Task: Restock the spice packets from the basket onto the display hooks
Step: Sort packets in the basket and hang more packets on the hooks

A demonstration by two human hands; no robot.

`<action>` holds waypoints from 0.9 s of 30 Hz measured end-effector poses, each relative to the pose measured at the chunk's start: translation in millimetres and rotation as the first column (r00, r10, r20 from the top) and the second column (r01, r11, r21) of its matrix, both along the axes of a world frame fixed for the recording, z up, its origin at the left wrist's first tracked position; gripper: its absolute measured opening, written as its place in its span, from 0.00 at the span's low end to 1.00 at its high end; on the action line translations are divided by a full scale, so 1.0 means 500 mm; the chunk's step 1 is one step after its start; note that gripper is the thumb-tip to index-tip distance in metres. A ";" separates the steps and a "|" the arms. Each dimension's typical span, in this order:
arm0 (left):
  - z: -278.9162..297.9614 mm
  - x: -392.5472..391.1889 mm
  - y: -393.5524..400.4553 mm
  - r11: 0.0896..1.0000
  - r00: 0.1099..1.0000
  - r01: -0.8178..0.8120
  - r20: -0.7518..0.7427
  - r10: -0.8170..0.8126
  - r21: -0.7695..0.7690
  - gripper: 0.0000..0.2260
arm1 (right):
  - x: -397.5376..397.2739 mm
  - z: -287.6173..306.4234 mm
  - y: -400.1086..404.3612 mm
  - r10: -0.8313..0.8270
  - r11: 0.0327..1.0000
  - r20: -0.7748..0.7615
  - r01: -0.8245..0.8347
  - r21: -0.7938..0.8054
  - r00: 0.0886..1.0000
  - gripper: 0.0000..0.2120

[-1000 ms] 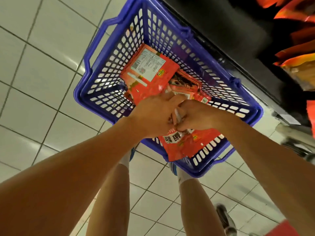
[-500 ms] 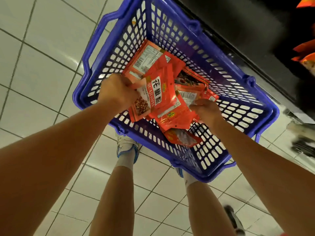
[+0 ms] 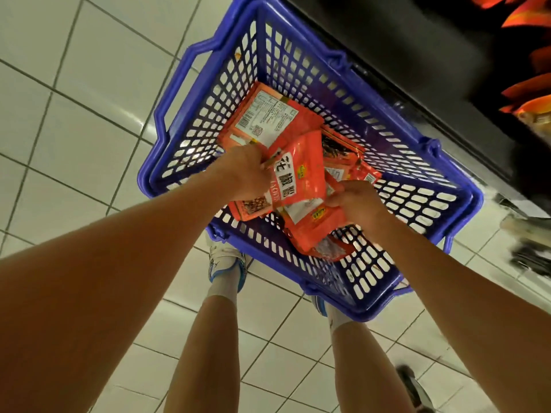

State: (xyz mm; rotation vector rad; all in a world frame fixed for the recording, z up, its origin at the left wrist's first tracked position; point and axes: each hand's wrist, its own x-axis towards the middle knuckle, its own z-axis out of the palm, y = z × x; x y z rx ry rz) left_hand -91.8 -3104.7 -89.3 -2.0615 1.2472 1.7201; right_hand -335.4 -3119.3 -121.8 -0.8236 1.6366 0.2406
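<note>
A blue plastic basket (image 3: 417,201) stands on the tiled floor in front of my feet, with several red spice packets inside. My left hand (image 3: 244,174) grips a small stack of packets; the front packet (image 3: 298,177) shows white characters on red. My right hand (image 3: 357,204) pinches another red packet (image 3: 316,228) lying just below the stack. A larger packet (image 3: 268,120) lies face down at the far left of the basket bottom, its white label up. More packets hang on the display (image 3: 530,96) at the upper right, mostly cut off.
A dark shelf base (image 3: 417,55) runs diagonally along the basket's right side. White floor tiles (image 3: 74,99) spread out to the left and behind. My legs and shoes (image 3: 226,263) stand right at the basket's near edge. Blurred objects lie at the far right.
My hands, pressed together over the packets a second ago, have separated. The left hand now holds a stack turned face up, and the right hand has taken hold of a lower packet.
</note>
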 end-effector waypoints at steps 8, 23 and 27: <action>0.122 0.037 0.065 0.910 0.924 -0.381 -0.098 0.369 -0.164 0.11 | -0.065 0.171 -0.059 -0.256 0.965 0.240 0.232 0.122 0.937 0.17; 0.480 -0.022 0.011 0.527 0.349 -0.817 -0.528 0.774 0.233 0.18 | 0.052 0.584 -0.147 -0.272 0.951 0.563 0.309 0.033 0.780 0.17; 0.607 -0.027 0.006 0.470 0.222 -0.838 -0.611 0.760 0.279 0.15 | 0.082 0.719 -0.150 -0.453 0.848 0.537 0.530 0.014 0.711 0.05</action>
